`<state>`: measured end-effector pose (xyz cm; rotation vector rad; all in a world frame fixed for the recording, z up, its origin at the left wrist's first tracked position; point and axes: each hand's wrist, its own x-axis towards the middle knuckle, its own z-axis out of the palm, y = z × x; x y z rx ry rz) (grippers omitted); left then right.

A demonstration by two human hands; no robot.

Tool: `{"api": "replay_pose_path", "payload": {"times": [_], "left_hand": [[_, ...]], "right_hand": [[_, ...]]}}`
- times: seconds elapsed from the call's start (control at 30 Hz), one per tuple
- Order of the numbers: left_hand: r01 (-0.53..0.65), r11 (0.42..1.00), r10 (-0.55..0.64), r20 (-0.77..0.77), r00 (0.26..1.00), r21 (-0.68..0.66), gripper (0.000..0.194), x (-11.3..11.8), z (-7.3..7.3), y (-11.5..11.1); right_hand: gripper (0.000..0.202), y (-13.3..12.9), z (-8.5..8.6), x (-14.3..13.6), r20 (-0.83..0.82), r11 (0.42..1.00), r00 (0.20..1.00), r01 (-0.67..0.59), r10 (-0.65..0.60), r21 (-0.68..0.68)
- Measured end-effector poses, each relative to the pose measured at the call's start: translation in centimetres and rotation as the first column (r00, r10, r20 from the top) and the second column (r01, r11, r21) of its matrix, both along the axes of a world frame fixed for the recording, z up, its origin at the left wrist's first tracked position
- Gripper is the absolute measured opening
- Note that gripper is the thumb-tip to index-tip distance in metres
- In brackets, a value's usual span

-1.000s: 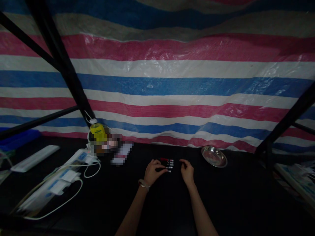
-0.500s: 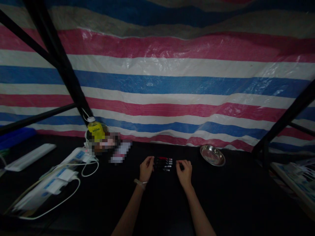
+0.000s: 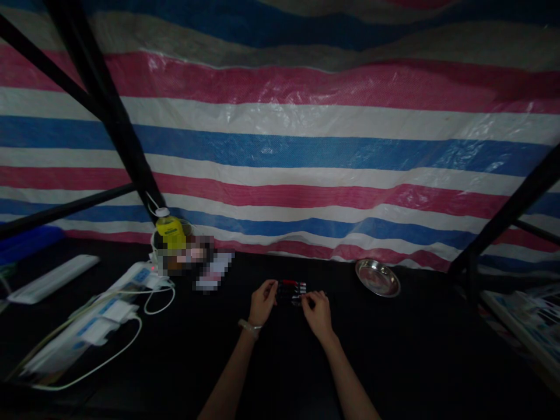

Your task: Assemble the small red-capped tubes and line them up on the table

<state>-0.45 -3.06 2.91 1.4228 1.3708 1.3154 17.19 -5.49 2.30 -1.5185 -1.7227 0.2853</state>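
Note:
Several slim pens lie side by side on the black table, mostly dark, one with a red part, their silvery ends toward the right. My left hand has its fingers bent together at the left ends of the row, and what is between the fingertips is hidden. At the right end of the nearest pen, the thumb and fingers of my right hand are pinched together on its tip. Dim light hides the exact contact.
A round metal dish stands at the back right. To the left are power strips with looping white cables, a yellow-labelled bottle and a blue tray. Black frame bars and a striped sheet border the table.
My right hand has moved left and slightly nearer, from beside the pens onto the nearest one's end. My left hand has shifted slightly right, against the row.

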Motion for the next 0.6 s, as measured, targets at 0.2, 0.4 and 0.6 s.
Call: {"api": "replay_pose_path", "payload": {"times": [0.2, 0.4, 0.6], "left_hand": [[-0.181, 0.981, 0.187, -0.089, 0.978, 0.070, 0.039, -0.5, -0.4, -0.1], [-0.177, 0.981, 0.184, -0.096, 0.978, 0.073, 0.037, -0.3, -0.3, -0.3], [-0.141, 0.988, 0.144, -0.062, 0.988, 0.058, 0.037, 0.0, -0.2, -0.4]], "right_hand": [[0.031, 0.2, -0.4, 0.7, -0.142, 0.989, 0.978, 0.149, -0.151, -0.024], [0.031, 0.2, -0.6, 0.3, -0.228, 0.988, 0.962, 0.136, -0.151, -0.078], [0.022, 0.3, -1.0, -0.4, -0.339, 0.995, 0.936, 0.082, -0.094, -0.051]]}}
